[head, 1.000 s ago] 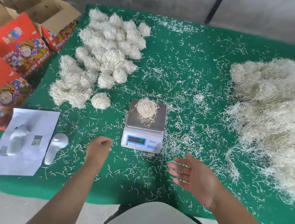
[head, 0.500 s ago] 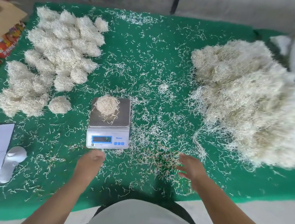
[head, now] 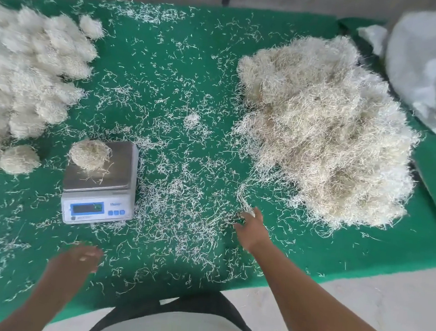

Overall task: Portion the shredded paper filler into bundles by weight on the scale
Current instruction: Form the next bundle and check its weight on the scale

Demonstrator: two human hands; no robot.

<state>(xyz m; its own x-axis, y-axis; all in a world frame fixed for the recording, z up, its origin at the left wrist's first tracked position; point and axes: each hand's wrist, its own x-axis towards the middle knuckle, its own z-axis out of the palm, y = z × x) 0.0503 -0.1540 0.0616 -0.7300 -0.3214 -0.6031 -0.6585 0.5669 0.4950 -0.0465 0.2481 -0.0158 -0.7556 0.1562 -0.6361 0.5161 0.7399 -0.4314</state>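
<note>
Head view of a desk [head: 296, 252] covered in green, felt-like matting, its surface littered with short, thin, pale paper strands [head: 184, 183]. At right lies the bulk heap of shredded paper filler [head: 326, 137], a broad, loose, tangled mound of cream to straw-coloured strips with a frayed outline. At left, rounded fluffy bundles [head: 33, 77] of the same filler are packed closely together, blurred in this view; one bundle [head: 19, 159] sits just beside the scale. The scale [head: 99, 183] is a small white plastic box with a flat, brushed metal pan and a blue display panel on its front face; the reading cannot be made out. On the pan's far left part rests a single compact, roughly spherical bundle on the pan [head: 90, 154], with a few stray strands around it. A crumpled pale sheet or sack [head: 428, 67] lies at the far right edge. The right hand [head: 252, 230] reaches toward the near edge of the heap, its fingers [head: 258, 213] extended and touching a thin wisp of strands [head: 242, 201] trailing from the mound; whether they pinch it cannot be told. The left hand [head: 82, 257], motion-blurred, hovers over the desk in front of the scale with fingers loosely curled, holding nothing visible. A dark waistband and light garment show at the bottom edge.
</note>
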